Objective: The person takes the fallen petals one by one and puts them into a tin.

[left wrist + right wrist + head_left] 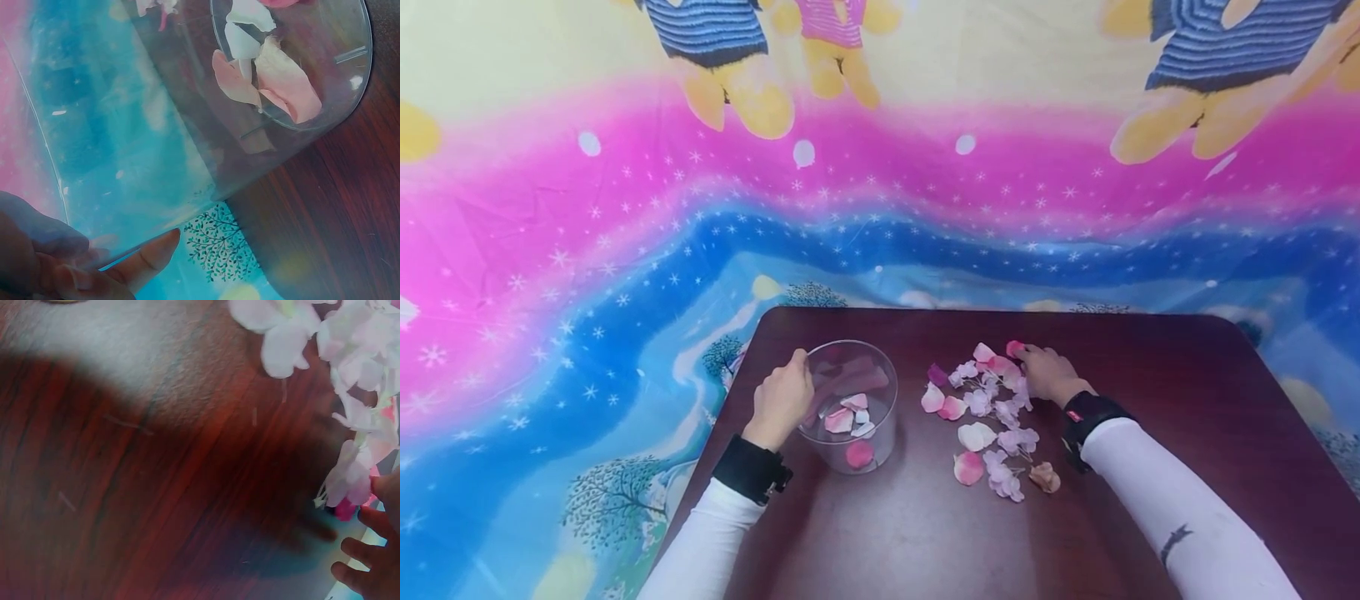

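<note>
- Petals [992,408] lie scattered across the middle of the desk [1187,392], pink and pale, loose ones mixed with small blossom clusters.
- Your left hand [782,400] is on the clear glass bowl [880,450], fingers curled over its rim on the side towards the desk's left edge; that grip is clamped on the glass, steadying it.
- Your right hand [1047,373] sits at the far end of the pile, fingertips down on a deep pink petal [1015,347]. Whether that grip has closed on it I cannot tell; the fingers hide the contact.
- Step in hand, as I read it: gathering petals into the bowl, a few already lying at its bottom, most still out on the desk.
- Next move calls for a clean pinch on one thin petal, then a carry leftwards over the rim without dragging the neighbours.
- Left wrist view gives you what the head view cannot: petals seen through the glass wall, and your fingers [150,253] behind it.
- Right wrist view shows blossoms [356,375] blurred close up and fingertips [365,575] low at the corner, no grip visible.
</note>
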Demonstrator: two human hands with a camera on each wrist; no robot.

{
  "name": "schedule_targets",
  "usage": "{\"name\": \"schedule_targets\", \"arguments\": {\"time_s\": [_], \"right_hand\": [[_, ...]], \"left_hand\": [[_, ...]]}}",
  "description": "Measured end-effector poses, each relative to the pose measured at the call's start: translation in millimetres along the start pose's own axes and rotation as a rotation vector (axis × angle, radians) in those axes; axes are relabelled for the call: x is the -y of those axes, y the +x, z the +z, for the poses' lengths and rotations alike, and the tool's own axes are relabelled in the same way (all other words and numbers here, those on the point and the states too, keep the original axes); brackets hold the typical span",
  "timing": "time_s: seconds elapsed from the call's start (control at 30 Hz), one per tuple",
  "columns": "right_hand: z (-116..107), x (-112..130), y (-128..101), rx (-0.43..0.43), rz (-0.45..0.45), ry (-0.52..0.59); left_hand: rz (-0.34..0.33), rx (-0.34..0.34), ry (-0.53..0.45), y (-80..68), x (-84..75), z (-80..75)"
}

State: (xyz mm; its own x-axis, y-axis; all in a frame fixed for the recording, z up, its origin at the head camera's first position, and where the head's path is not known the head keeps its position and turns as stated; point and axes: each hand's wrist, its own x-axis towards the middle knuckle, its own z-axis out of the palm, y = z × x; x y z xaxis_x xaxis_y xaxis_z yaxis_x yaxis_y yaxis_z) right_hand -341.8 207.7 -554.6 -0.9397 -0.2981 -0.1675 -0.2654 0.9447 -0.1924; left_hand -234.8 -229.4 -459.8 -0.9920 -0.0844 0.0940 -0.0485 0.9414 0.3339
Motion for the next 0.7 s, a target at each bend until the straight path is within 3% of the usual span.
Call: {"name": "schedule_targets", "arguments": {"time_s": [0.23, 0.7], "right_hand": [[-0.7, -3.1, 0.6, -0.099, 0.046, 0.034], [4.3, -2.5, 4.5, -0.107, 0.11, 0.084]], "left_hand": [[-0.005, 0.003, -0.004, -0.5, -0.6, -0.4], [0.008, -0.017, -0.006, -1.1, -0.7, -0.2]]}}
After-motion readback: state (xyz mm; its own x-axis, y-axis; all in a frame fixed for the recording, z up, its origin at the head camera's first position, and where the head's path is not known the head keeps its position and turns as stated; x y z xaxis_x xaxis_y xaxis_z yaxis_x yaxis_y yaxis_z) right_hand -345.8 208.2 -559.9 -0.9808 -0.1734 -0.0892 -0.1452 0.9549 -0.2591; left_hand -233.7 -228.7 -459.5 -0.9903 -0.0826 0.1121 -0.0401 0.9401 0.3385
